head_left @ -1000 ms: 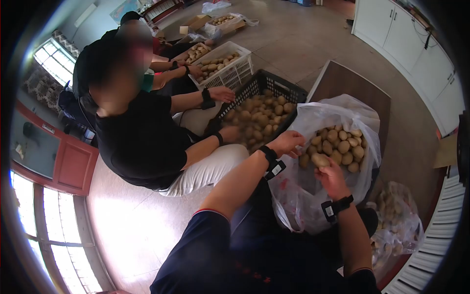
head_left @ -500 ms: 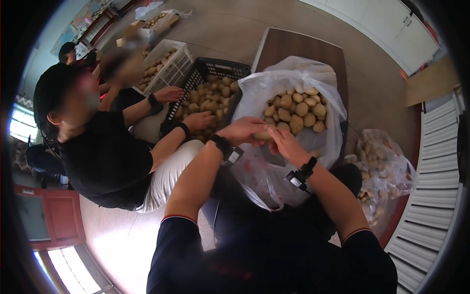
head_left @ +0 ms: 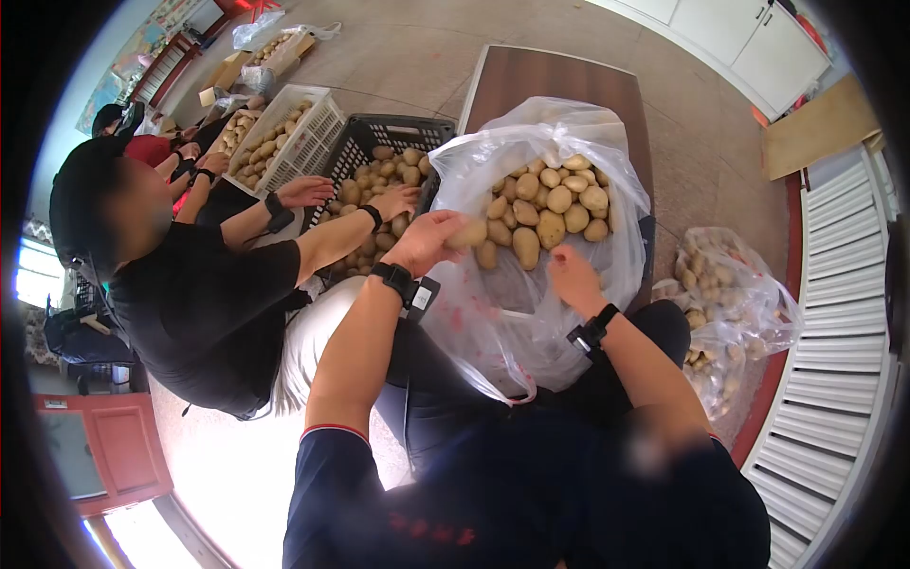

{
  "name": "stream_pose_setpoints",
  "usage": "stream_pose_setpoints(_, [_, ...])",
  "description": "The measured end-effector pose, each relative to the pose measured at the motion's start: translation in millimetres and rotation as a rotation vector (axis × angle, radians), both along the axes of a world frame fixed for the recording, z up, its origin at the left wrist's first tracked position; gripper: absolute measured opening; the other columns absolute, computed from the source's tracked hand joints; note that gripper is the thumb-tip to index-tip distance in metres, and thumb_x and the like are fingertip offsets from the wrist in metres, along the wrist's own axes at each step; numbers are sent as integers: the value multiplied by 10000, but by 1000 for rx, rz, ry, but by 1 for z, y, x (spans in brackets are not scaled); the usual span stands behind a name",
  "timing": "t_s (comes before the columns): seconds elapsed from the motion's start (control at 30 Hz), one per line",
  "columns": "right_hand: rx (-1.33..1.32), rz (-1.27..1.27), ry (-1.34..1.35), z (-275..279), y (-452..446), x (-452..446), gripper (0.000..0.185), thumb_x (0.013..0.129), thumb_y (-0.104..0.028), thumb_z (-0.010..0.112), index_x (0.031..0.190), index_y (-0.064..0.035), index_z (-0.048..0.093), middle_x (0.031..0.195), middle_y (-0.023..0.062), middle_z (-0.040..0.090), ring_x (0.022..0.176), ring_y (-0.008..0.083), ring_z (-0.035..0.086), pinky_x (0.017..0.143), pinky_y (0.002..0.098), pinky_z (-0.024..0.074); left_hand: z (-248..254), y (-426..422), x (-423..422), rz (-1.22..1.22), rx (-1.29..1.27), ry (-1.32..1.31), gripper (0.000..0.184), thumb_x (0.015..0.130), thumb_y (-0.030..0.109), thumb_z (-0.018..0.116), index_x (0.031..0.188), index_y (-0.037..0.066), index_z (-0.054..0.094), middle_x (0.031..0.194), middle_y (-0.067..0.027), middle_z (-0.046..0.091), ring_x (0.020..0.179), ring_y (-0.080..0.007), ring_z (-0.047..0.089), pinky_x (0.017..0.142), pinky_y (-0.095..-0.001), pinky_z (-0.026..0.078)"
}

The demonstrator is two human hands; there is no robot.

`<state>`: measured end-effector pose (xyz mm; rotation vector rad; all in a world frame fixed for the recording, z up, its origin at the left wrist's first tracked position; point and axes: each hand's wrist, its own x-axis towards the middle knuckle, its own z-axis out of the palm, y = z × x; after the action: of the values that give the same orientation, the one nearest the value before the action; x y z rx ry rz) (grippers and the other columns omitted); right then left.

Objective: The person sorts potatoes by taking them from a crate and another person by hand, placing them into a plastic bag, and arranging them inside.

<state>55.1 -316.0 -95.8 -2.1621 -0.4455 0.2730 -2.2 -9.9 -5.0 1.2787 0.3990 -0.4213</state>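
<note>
My left hand [head_left: 424, 244] grips a potato [head_left: 469, 233] over the left rim of a clear plastic bag [head_left: 517, 341]. Inside the bag lies a pile of potatoes [head_left: 526, 248], pale brown and of mixed sizes. My right hand [head_left: 575, 283] is over the near side of the pile, close to the front potatoes. Its fingers are curled together, and whatever they may hold is hidden. The bag rests on a brown tabletop [head_left: 569, 81], its open mouth facing up, and its near edge hangs towards my lap.
A co-worker [head_left: 190, 303] in a black shirt sits at my left, hands over a black crate [head_left: 365, 125] of potatoes. Beyond stands a white crate [head_left: 308, 133] of potatoes. Bagged potatoes [head_left: 725, 303] lie on the floor at right, beside a white radiator [head_left: 839, 351].
My hands, together around a potato before, are now apart. The left has moved left with the potato; the right has moved slightly right, over the bag. The view has shifted a little.
</note>
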Motion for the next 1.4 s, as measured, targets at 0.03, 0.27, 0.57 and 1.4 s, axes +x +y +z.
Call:
stream_pose_setpoints(0.03, [-139,-6,-66,-2,-10,1,259,870,-176,601,1091,-40,603,1018,177,644,961,339,625,802,429,505,0,2,-1,76,0,-4,343,931,293,647,1151,34,602,1008,-74,669,751,-186,647,641,-316,541])
stream_pose_setpoints(0.27, [-642,30,-213,14,-31,-12,272,844,-110,579,1113,-77,563,1140,164,562,1030,429,565,853,498,497,-25,36,-5,499,-33,-30,324,975,238,578,1225,37,532,1004,-109,646,719,-212,652,610,-326,570])
stream_pose_setpoints(0.57, [-707,30,-129,-5,-37,-9,295,856,-68,537,1148,-24,550,1195,200,521,1109,438,512,933,484,468,-56,76,-20,748,29,106,316,981,150,522,1269,26,481,1088,-144,602,767,-271,644,667,-389,600])
stream_pose_setpoints(1.4, [-179,-153,-68,7,-26,-4,409,818,-159,704,1178,-20,571,1115,215,642,1036,395,609,889,445,479,-76,95,-26,944,119,149,360,937,28,451,1295,63,457,1159,-148,536,857,-300,634,703,-368,603])
